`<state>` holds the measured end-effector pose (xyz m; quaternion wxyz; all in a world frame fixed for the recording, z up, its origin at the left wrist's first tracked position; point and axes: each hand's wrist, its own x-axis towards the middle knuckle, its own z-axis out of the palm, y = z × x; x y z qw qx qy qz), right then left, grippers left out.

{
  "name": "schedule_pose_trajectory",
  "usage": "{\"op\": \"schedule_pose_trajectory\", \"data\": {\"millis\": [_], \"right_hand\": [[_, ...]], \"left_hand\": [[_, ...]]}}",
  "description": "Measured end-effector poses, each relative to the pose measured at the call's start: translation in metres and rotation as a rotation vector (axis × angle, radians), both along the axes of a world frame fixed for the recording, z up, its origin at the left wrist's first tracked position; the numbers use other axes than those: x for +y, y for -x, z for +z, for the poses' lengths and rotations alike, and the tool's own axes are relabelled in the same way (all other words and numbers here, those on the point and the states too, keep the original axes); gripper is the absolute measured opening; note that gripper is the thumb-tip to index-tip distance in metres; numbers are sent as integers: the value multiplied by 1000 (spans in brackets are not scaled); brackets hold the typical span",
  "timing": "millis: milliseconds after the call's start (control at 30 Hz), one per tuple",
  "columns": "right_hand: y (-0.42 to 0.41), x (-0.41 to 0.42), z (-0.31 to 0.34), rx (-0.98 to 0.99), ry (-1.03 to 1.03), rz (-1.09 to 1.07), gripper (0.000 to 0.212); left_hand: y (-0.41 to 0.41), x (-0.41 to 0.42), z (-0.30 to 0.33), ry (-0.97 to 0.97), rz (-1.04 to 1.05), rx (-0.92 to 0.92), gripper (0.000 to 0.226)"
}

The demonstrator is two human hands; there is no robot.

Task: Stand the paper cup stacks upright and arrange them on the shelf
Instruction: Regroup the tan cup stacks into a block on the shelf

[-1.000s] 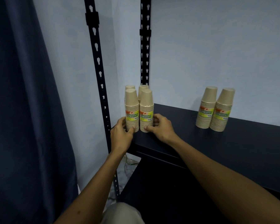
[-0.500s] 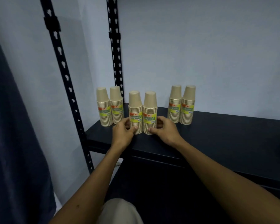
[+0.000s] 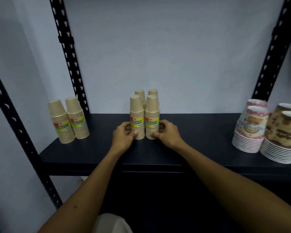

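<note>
Two tan paper cup stacks with yellow-green labels stand upright side by side mid-shelf. My left hand (image 3: 123,136) grips the base of the left stack (image 3: 136,115). My right hand (image 3: 166,134) grips the base of the right stack (image 3: 151,115). Directly behind them stand two more tan stacks (image 3: 140,94), mostly hidden. Another upright pair of tan stacks (image 3: 68,119) stands at the shelf's left end. All rest on the dark shelf (image 3: 200,148).
Stacks of patterned paper bowls (image 3: 249,130) and brown printed ones (image 3: 282,140) stand at the shelf's right end. Black perforated uprights (image 3: 66,52) frame the shelf against a pale wall. Bare shelf lies between the groups.
Both hands slid the held pair of stacks rightward along the shelf, in front of the other pair. The view swung right, bringing the patterned bowls into sight.
</note>
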<state>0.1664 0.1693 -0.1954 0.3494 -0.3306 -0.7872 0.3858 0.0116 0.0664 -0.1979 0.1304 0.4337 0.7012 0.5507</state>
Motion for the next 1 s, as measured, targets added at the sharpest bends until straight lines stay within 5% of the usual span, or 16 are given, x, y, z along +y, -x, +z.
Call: {"op": "schedule_pose_trajectory", "data": {"millis": [1000], "right_hand": [[8, 11, -10, 14, -3, -107, 43]], "left_hand": [[-3, 19, -7, 196, 165, 193, 43]]}}
